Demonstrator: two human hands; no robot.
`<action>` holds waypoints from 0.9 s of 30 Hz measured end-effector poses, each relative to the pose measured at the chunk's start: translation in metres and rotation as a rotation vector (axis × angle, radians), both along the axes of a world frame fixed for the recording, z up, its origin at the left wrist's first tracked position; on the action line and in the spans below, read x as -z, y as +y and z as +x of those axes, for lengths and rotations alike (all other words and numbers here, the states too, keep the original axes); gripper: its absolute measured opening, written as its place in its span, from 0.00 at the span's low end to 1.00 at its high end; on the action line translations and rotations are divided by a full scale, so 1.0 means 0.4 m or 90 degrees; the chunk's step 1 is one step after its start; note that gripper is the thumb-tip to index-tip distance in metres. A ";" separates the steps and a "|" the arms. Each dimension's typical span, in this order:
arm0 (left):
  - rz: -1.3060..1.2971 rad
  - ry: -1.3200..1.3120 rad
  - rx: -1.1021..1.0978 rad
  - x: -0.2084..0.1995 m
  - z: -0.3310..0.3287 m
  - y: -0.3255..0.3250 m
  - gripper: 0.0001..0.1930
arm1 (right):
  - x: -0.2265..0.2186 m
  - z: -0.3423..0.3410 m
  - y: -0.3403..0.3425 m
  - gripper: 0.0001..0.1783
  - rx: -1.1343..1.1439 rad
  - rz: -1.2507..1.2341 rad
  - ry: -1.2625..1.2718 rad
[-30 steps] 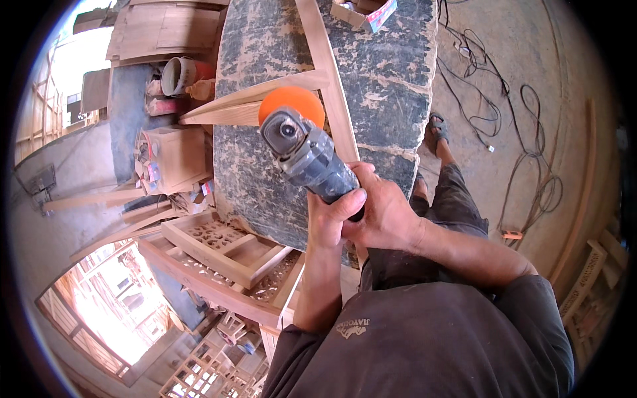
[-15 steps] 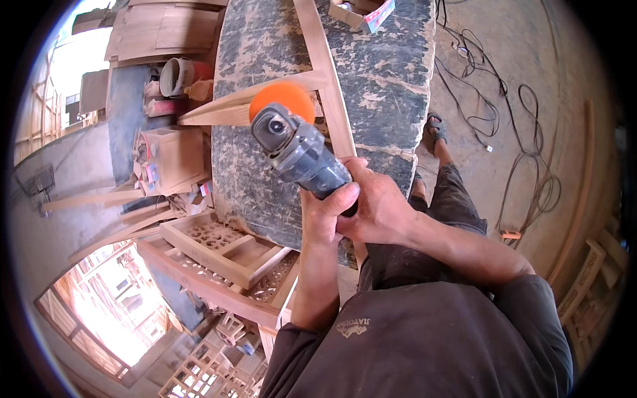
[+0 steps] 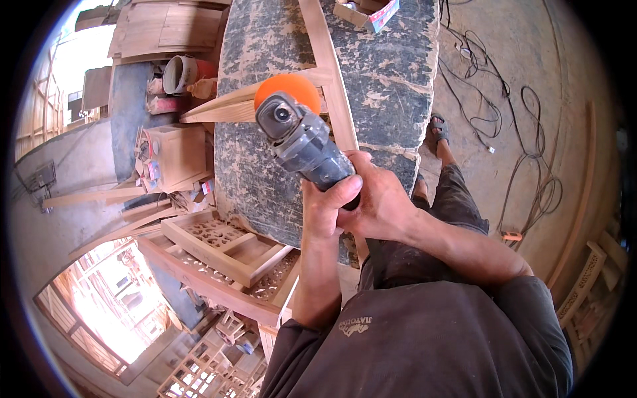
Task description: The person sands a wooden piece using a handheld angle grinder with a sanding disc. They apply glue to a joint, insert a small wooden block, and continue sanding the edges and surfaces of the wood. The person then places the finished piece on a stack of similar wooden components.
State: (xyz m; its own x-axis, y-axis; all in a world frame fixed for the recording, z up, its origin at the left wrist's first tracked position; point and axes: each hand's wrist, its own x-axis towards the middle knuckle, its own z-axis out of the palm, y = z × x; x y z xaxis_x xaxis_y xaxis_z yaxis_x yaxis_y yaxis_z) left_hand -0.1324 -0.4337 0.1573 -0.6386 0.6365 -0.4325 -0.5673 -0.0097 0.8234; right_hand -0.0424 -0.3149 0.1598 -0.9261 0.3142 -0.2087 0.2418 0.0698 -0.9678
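A bucket [image 3: 178,74] and a tan box [image 3: 184,156] line the left of a workshop, with a pierced wooden panel [image 3: 229,266] nearer the worker [image 3: 424,338]. At center, a dark handheld power tool [image 3: 302,140] with an orange disc [image 3: 292,87] is held over a scuffed bench [image 3: 391,99]; whether the disc touches the wooden frame [image 3: 340,109] lying there cannot be told. The left hand [image 3: 322,212] grips the tool's lower body, thumb laid across the top, while the right hand [image 3: 379,202] closes around the grip end from the other side, the two hands meeting. An open carton [image 3: 358,16] sits toward the bench's far edge, and dark cables [image 3: 531,154] loop across the floor [image 3: 570,79] at right.
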 end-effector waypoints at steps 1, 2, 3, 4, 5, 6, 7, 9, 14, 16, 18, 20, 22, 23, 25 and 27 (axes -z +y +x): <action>-0.008 0.013 0.015 -0.007 -0.001 0.006 0.28 | -0.003 0.004 0.003 0.46 -0.003 -0.011 -0.028; -0.016 0.026 0.030 -0.010 -0.001 0.009 0.28 | 0.002 0.004 0.000 0.46 0.001 -0.009 0.000; -0.007 0.016 0.006 -0.008 0.003 0.006 0.28 | 0.010 0.002 -0.004 0.46 0.004 -0.008 0.029; 0.003 0.006 -0.017 -0.004 0.007 0.003 0.28 | 0.016 0.001 -0.006 0.46 0.010 -0.006 0.057; 0.012 -0.004 -0.040 0.000 0.011 0.001 0.28 | 0.017 -0.001 -0.007 0.46 0.006 0.003 0.050; 0.016 -0.009 -0.038 0.004 0.013 0.002 0.27 | 0.017 -0.003 -0.009 0.46 0.003 0.012 0.043; 0.017 -0.011 -0.039 0.005 0.011 -0.001 0.27 | 0.015 -0.007 -0.013 0.45 -0.003 0.018 0.039; 0.008 0.002 -0.023 -0.003 0.007 0.002 0.26 | 0.008 0.001 -0.004 0.44 -0.004 -0.012 0.036; -0.016 0.014 -0.014 -0.024 0.004 0.023 0.25 | 0.006 0.002 0.006 0.44 0.000 -0.016 0.036; -0.002 -0.020 -0.042 -0.027 0.006 0.020 0.26 | 0.014 -0.014 0.000 0.43 -0.012 0.007 0.057; -0.037 0.020 -0.024 -0.032 0.004 0.021 0.27 | -0.004 -0.013 0.006 0.43 -0.016 -0.012 0.027; -0.060 0.060 -0.001 -0.055 0.010 0.033 0.28 | -0.007 -0.008 0.005 0.42 -0.008 -0.026 0.013; -0.039 0.038 -0.005 -0.051 0.004 0.035 0.28 | 0.001 0.001 0.004 0.41 0.020 -0.033 0.013; -0.028 0.026 -0.005 -0.048 0.001 0.037 0.28 | 0.002 -0.004 0.004 0.41 0.017 -0.022 0.029; -0.036 0.024 -0.040 -0.056 -0.006 0.039 0.28 | 0.002 -0.026 0.005 0.41 0.015 -0.001 0.065; -0.015 -0.003 -0.054 -0.055 -0.012 0.037 0.29 | -0.001 -0.022 0.009 0.41 0.016 -0.002 0.049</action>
State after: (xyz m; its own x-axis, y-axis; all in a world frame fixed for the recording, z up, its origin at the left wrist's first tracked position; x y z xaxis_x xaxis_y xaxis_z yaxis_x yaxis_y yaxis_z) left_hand -0.1370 -0.4189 0.1793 -0.6874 0.5699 -0.4503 -0.5693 -0.0377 0.8213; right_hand -0.0513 -0.3114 0.1602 -0.9316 0.3363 -0.1380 0.1682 0.0621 -0.9838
